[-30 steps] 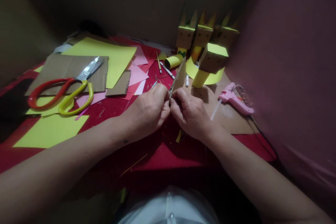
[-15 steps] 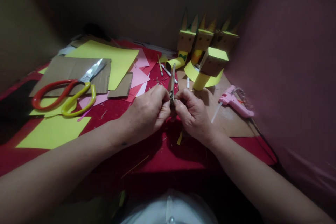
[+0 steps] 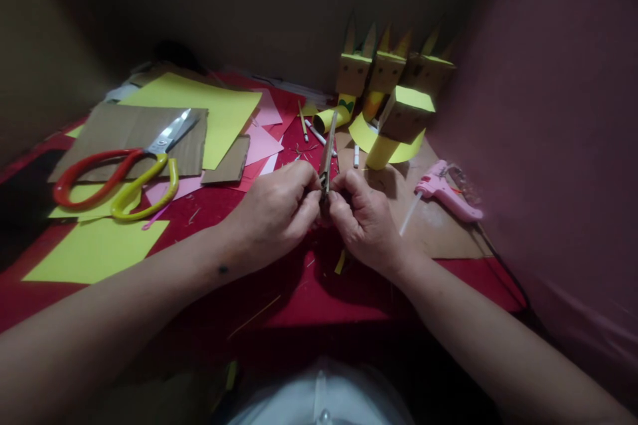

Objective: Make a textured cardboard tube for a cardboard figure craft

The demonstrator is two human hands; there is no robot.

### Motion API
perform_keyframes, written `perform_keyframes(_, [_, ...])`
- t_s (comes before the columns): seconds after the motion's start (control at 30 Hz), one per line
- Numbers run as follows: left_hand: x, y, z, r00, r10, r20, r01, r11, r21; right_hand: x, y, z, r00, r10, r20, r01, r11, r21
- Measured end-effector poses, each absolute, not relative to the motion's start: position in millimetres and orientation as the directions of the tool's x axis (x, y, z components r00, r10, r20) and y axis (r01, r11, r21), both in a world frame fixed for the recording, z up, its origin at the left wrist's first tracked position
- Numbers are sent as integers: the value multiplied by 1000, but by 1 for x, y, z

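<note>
Both hands meet over the middle of the red-covered table (image 3: 279, 309). My left hand (image 3: 282, 209) pinches a thin piece of cardboard (image 3: 329, 146) from the left, and my right hand (image 3: 366, 219) pinches it from the right. The piece is seen nearly edge-on, its pointed end away from me; fingers cover its near end. Beyond it lies a yellow paper tube (image 3: 331, 119). A cardboard box head with a yellow top (image 3: 406, 116) sits on a yellow tube and round yellow base, right of the far end.
Large scissors (image 3: 144, 159) with red and yellow handles rest on cardboard and yellow paper (image 3: 100, 252) at left. A pink glue gun (image 3: 448, 191) lies on a cardboard sheet (image 3: 448, 239) at right, its cord trailing off the edge. Several box-headed figures with pointed ears (image 3: 355, 73) stand behind.
My hands stay together on the cardboard piece, which has tilted slightly. The view has shifted a little, so the scissors and papers appear slightly further left.
</note>
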State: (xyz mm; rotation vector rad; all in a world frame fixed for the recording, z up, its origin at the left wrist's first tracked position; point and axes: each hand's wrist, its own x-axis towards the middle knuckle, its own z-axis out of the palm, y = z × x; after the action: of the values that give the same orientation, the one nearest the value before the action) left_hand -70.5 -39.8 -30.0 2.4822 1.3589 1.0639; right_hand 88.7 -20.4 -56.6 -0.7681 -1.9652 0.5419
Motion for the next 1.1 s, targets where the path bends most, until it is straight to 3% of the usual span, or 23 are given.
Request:
perform_keyframes(0.17, [-70,-39,-32,323,761,563,725,-582,370,89,-20,-55,-360,692,626,281,720,-635])
perform_keyframes(0.27, [-70,-39,-33,312,769,558,708,-580,403,88,-21,-53,-355,701,619,252,709,-659])
perform_keyframes(0.5, [-70,-40,-30,271,846,460,591,-523,614,88,-20,-57,-352,816,459,97,519,-849])
perform_keyframes(0.63, [-68,-41,-29,255,891,376,431,-453,780,88,-19,-60,-355,846,397,29,435,-900])
perform_keyframes(0.73, [-68,-41,-30,253,907,337,376,-413,829,87,-19,-59,-368,853,371,0,399,-917])
perform_keyframes(0.97, [-68,-40,-32,238,897,371,385,-438,812,88,-19,-57,-361,842,401,20,437,-899])
perform_keyframes(1.1, [-69,-39,-33,261,865,428,559,-497,664,90,-19,-56,-360,804,474,126,545,-829])
